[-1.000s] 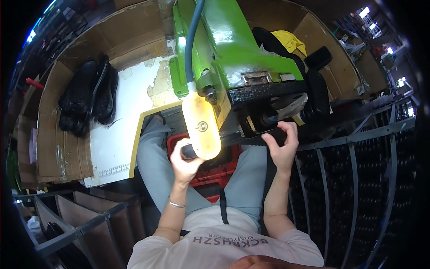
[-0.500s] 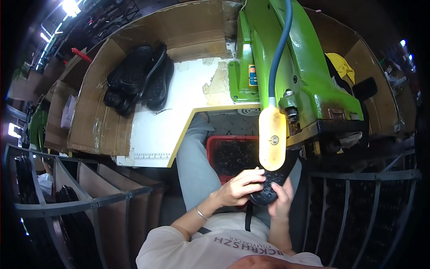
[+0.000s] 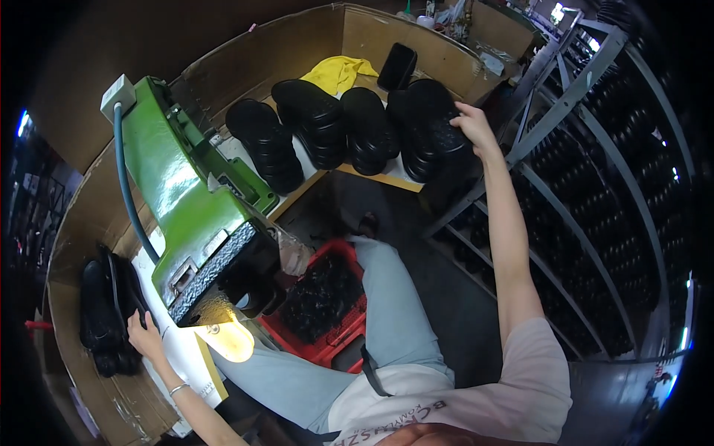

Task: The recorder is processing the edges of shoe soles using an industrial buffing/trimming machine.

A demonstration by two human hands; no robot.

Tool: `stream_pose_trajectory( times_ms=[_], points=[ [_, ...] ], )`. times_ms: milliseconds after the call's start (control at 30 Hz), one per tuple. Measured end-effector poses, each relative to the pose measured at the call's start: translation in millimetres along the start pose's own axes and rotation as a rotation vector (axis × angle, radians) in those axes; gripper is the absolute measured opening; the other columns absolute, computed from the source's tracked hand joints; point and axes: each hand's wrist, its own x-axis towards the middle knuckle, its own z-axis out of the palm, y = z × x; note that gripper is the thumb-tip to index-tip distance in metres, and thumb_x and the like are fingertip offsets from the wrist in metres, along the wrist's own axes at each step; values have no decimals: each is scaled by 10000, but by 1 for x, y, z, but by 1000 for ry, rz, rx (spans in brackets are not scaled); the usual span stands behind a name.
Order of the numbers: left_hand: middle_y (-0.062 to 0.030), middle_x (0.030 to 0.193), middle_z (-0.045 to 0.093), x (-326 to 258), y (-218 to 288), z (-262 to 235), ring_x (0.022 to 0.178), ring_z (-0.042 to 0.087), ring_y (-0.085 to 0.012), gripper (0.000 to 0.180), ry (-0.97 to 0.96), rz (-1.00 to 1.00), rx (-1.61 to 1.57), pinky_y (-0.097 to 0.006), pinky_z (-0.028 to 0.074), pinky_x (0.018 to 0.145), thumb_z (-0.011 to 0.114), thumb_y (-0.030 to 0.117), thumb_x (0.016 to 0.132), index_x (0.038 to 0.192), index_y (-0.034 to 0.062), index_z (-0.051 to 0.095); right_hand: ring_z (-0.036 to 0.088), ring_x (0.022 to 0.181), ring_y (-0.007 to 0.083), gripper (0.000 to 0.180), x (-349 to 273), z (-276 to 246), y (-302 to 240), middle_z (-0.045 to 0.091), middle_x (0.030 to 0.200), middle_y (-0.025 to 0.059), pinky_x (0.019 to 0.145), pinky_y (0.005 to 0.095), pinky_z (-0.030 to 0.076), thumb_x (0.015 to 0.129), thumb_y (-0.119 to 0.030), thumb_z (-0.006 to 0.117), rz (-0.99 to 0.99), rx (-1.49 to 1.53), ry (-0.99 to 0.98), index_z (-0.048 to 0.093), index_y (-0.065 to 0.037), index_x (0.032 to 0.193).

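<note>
At the right, my right hand pinches the edge of a black shoe sole on top of a stack, with that arm stretched out. Over at the far left, my left hand is at a pile of black shoe soles, its fingers curled on the edge of one. The green machine stands between my hands, and a lit yellow lamp hangs under its head.
More stacks of black soles line the table beside a yellow cloth and a dark block. Cardboard walls border the table. A red crate of dark scraps sits below; a metal rack rises at the right.
My view has swung to the right. My hands, earlier together on one sole under the lamp, are now spread wide: left at the left pile, right at a stack on the right.
</note>
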Motion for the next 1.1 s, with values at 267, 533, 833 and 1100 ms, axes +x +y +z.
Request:
stream_pose_trajectory(
  times_ms=[267, 533, 833, 1100],
  points=[
    [-170, 937, 632, -33, 20, -45, 843, 618, -340, 174, 228, 113, -299, -382, 496, 744, 568, 101, 919, 1012, -25, 644, 570, 1038, 277, 357, -9, 37, 39, 592, 1112, 157, 910, 335, 448, 755, -1, 614, -377, -209, 504, 628, -17, 1111],
    [-136, 926, 544, -47, 48, -48, 950, 503, -346, 399, 156, 122, -67, -460, 394, 794, 770, 119, 666, 1025, 56, 606, 540, 1105, 305, 245, -164, 111, -15, 569, 1168, 148, 932, 373, 433, 805, 25, 624, -754, -177, 368, 640, -9, 1048],
    [-111, 785, 555, -124, 135, -213, 782, 579, -268, 390, 50, 160, -754, -341, 472, 719, 804, 46, 583, 919, 10, 609, 592, 883, 120, 126, -286, 191, 3, 642, 1018, 36, 796, 274, 487, 853, 29, 614, -7, 535, -425, 614, -1, 975],
    [-94, 873, 571, -157, 236, -131, 807, 534, -214, 417, -193, 38, -1498, -306, 443, 741, 788, 17, 603, 995, -21, 651, 536, 1094, 228, 968, -286, 194, -33, 396, 1390, 142, 882, 384, 518, 774, -347, 786, -41, 1102, -440, 190, -59, 1480]
  ],
)
